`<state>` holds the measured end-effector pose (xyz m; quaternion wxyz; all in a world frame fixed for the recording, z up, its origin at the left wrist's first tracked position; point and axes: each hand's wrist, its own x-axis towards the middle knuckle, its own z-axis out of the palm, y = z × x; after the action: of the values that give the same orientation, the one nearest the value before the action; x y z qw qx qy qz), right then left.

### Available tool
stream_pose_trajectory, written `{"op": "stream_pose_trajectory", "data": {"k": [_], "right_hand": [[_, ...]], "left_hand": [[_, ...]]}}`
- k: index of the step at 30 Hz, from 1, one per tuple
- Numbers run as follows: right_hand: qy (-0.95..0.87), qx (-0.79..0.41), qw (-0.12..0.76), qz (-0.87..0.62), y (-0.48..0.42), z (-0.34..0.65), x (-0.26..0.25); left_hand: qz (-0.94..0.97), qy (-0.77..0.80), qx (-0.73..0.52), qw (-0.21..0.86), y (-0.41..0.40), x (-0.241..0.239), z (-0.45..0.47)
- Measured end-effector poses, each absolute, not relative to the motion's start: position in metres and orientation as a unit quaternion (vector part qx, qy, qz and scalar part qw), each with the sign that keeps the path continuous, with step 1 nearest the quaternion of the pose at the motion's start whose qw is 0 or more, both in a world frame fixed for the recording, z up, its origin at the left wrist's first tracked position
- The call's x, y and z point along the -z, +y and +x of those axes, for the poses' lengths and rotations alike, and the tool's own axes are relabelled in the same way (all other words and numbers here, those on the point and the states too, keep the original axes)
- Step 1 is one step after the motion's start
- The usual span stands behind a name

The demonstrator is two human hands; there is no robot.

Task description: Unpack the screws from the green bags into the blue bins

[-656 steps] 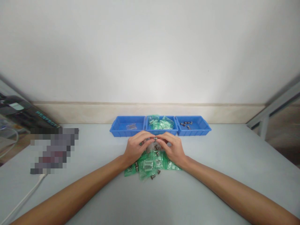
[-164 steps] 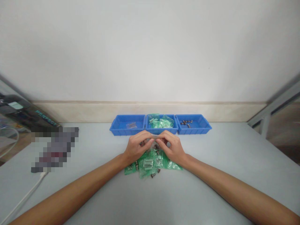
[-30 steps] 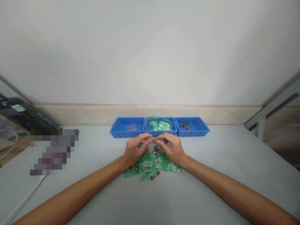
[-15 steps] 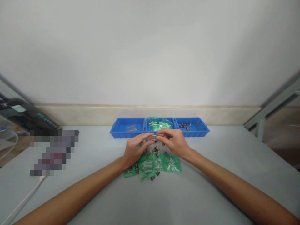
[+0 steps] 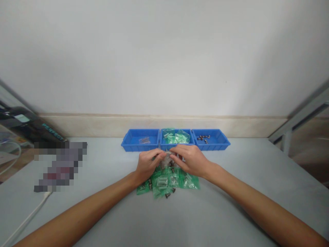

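Note:
Just in front of the trays, my left hand and my right hand face each other, each with thumb and fingers pinched together. Between their fingertips is what looks like a small clear plastic bag; its contents are too small to make out. Below the hands lies a pile of green plastic bags holding silvery metal pieces. Dark screws lie loose at the pile's front edge, and more dark metal pieces sit among the bags, partly hidden by my fingers.
Three blue trays stand along the wall. The left tray holds a clear bag of thin pins, the middle one green bags, the right tray dark screws. A blurred-out object with a white cable lies left.
Both hands have lowered slightly, and the fingers have shifted on the piece between them. The thin silvery edge that showed straight between the fingertips now looks curved. The pile and trays stay put.

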<state>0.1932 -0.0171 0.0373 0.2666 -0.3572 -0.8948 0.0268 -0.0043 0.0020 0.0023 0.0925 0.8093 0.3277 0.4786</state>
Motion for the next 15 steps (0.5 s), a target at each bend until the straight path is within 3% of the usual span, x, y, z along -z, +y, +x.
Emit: {"op": "stream_pose_trajectory", "data": {"k": [4, 11, 15], "right_hand": [[-0.896, -0.032, 0.234, -0.377, -0.016, 0.193, -0.045], [-0.842, -0.192, 0.301, -0.405, -0.01, 0.204, -0.069], [-0.837, -0.218, 0.297, -0.404, -0.013, 0.203, -0.071]], "left_hand": [[0.819, 0.306, -0.475, 0.095, 0.001, -0.003, -0.004], [0.815, 0.289, -0.498, 0.061, 0.002, -0.001, -0.002], [0.81, 0.298, -0.5, 0.069, 0.001, -0.001, -0.002]]}}
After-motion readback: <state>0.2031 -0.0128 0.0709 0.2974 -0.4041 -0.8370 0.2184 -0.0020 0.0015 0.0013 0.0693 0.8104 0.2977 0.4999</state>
